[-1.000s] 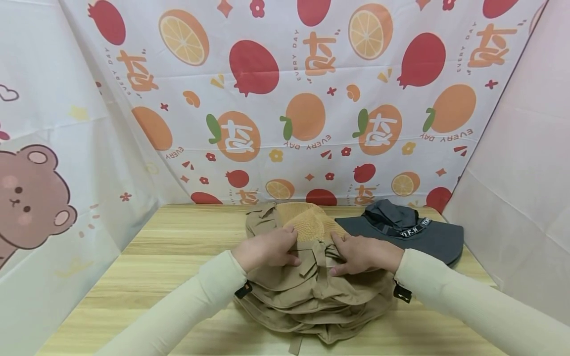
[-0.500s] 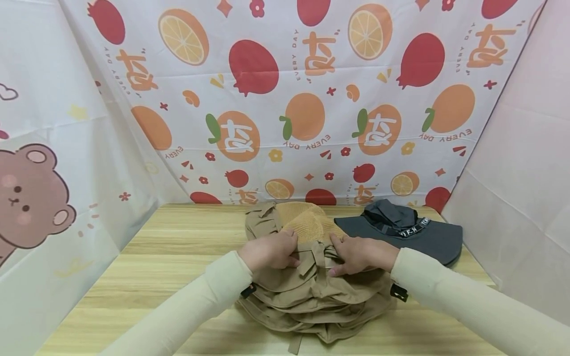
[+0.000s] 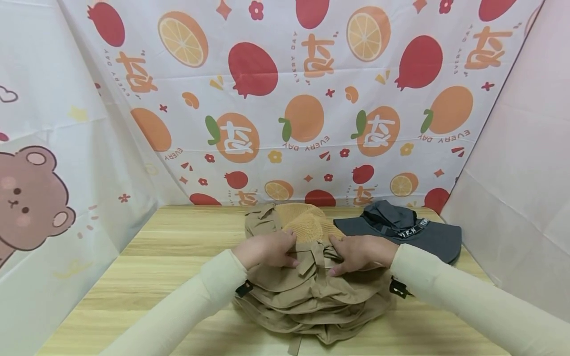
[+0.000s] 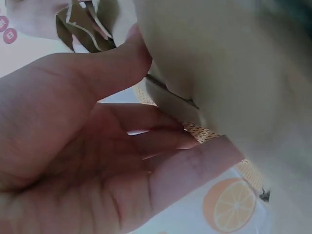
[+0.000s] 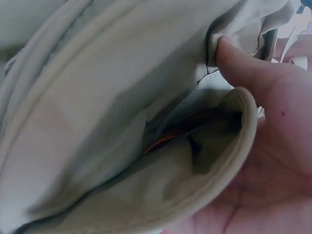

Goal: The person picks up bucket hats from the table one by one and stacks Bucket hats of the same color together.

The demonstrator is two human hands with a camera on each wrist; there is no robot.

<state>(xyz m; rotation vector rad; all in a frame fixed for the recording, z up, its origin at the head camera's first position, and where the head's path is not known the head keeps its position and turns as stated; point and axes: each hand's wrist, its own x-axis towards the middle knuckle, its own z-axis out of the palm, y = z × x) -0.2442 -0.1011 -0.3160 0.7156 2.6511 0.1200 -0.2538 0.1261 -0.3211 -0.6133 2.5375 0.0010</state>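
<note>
Khaki sun hats lie in a pile at the middle of the table, several floppy brims (image 3: 318, 306) layered toward the near edge. A yellow woven-mesh crown (image 3: 305, 225) shows at the far side, with a fabric bow (image 3: 318, 252) below it. My left hand (image 3: 269, 248) grips the top hat left of the bow, thumb on the near side and fingers by the mesh. On the right of the bow, my right hand (image 3: 362, 252) holds the same hat, its thumb (image 5: 239, 61) pressed on the cloth. In the right wrist view a fold of khaki brim (image 5: 243, 131) curves past the palm.
A dark grey wide-brimmed hat (image 3: 432, 242) with a lettered band lies behind the right hand. The wood-grain table (image 3: 147, 277) meets a fruit-print cloth (image 3: 276, 123) at the back. White cloth hangs at both sides.
</note>
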